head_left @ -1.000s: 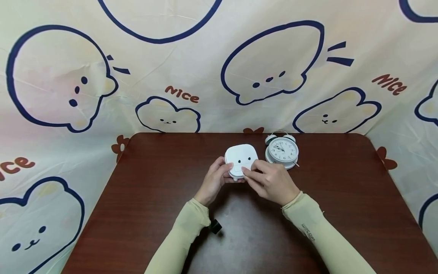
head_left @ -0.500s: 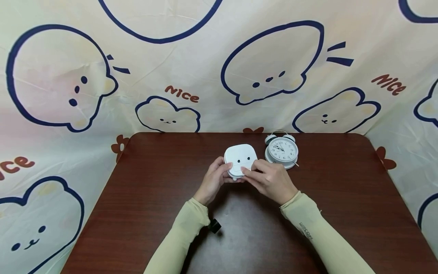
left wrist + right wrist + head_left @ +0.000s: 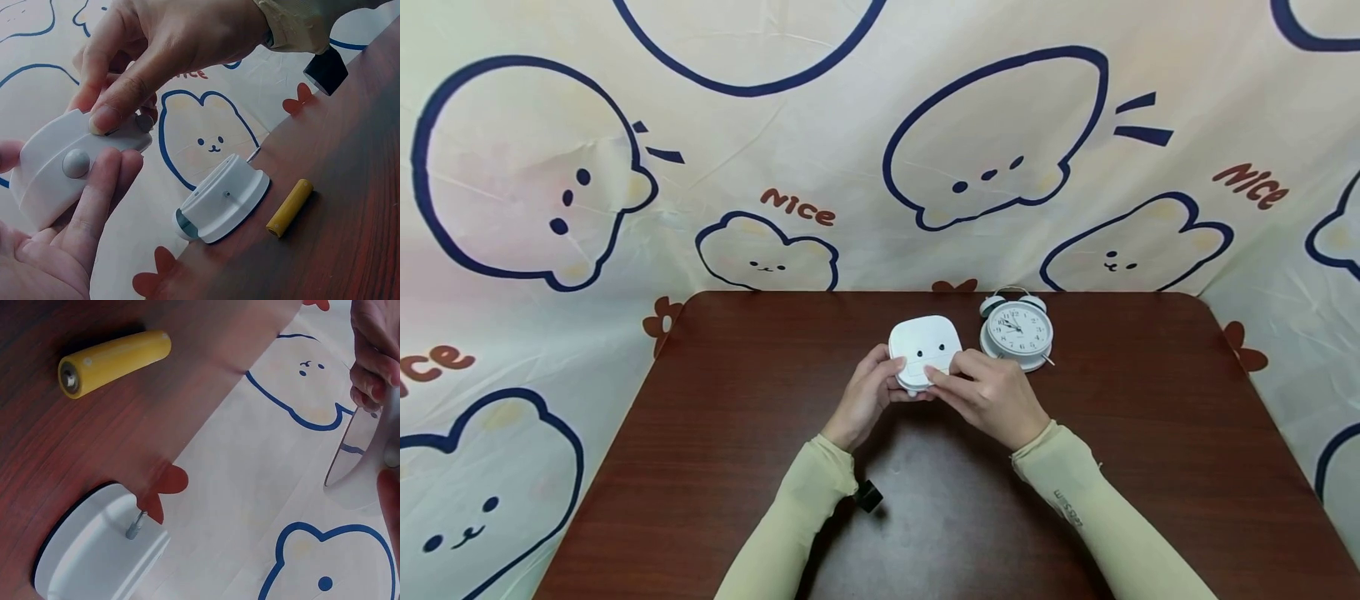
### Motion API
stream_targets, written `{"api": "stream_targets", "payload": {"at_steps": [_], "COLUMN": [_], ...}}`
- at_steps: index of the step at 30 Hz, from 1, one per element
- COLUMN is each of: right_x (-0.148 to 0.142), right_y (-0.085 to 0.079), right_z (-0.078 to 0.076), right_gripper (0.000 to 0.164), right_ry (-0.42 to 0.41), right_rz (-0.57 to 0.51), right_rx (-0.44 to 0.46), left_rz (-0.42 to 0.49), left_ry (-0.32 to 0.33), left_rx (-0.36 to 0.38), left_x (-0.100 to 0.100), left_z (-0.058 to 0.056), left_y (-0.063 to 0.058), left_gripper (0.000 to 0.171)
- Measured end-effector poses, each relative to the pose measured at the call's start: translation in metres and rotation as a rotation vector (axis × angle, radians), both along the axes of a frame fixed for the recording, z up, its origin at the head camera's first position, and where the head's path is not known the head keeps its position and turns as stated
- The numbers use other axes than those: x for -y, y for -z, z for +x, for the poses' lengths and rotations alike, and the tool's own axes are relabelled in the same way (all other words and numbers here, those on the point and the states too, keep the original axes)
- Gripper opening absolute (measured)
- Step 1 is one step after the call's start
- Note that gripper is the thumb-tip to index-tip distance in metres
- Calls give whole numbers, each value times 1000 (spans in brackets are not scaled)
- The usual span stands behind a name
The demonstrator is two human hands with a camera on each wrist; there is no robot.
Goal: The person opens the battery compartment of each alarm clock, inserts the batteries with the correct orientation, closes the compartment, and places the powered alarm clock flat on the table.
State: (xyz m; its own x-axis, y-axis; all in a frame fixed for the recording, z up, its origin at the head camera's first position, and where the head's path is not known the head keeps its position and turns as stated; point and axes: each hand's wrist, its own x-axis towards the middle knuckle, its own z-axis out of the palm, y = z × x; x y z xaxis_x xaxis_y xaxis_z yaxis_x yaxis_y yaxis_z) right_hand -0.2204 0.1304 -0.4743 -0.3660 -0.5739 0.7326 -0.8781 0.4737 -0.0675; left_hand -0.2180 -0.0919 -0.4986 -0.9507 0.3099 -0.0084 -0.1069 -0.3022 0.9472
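Note:
A white rounded-square device, like a small clock seen from behind, is held up over the middle of the table. Its face toward me has two dark knobs and a panel seam low down. My left hand grips its left side, thumb on the face and fingers underneath. My right hand pinches the lower right part, its thumb against the panel. In the left wrist view, that thumb lies beside a dark slit on the device, whose round grey feet show. The thumb and fingers hide part of the panel.
A white twin-bell alarm clock stands at the back, right of the device. A yellow battery lies on the brown table near it, seen in both wrist views. A patterned cloth hangs behind the table.
Both hands and the device have drifted very slightly left. The grip looks the same, and the alarm clock stays in place.

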Motion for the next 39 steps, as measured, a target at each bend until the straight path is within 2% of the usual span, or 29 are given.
{"api": "stream_targets", "payload": {"at_steps": [5, 15, 29, 39], "right_x": [0, 0, 1, 5], "right_y": [-2, 2, 4, 6], "right_z": [2, 1, 2, 5], "right_gripper": [40, 41, 35, 35], "right_ry": [10, 2, 25, 49], "right_rz": [5, -10, -27, -14], "right_rx": [7, 12, 52, 26], "left_rz": [6, 6, -18, -28], "left_ry": [7, 25, 3, -1], "left_rx": [0, -1, -20, -34], "left_x": [0, 0, 1, 4], "left_z": [-1, 0, -4, -5], "left_y": [1, 1, 1, 0], "left_gripper": [25, 25, 20, 17]}}
